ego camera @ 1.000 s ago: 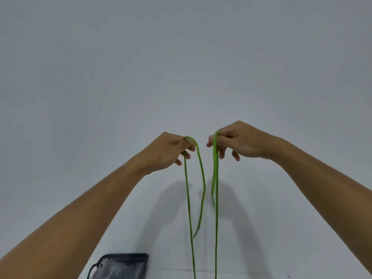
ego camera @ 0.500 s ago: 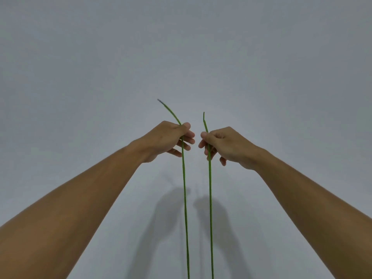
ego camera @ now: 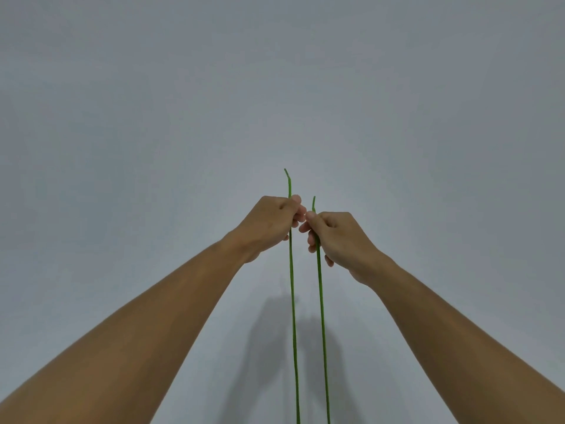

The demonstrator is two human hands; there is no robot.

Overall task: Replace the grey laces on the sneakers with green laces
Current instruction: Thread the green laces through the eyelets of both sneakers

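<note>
Presently, centre frame: left hand [ego camera: 272,223] and right hand [ego camera: 339,237], each grip pinching one green lace [ego camera: 292,301] strand [ego camera: 321,301] — raised side by side, likely to even the ends before threading.

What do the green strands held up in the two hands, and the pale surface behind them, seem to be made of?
Green strands: probably woven textile cord, matte, no shine. They hang thin and straight below each grip, and the free tips above stand stiffly, one slightly bent. The weave is too fine to see.

Surface: smooth, matte, grey-white, perhaps painted or laminated. It takes soft shadows without glare.
</note>
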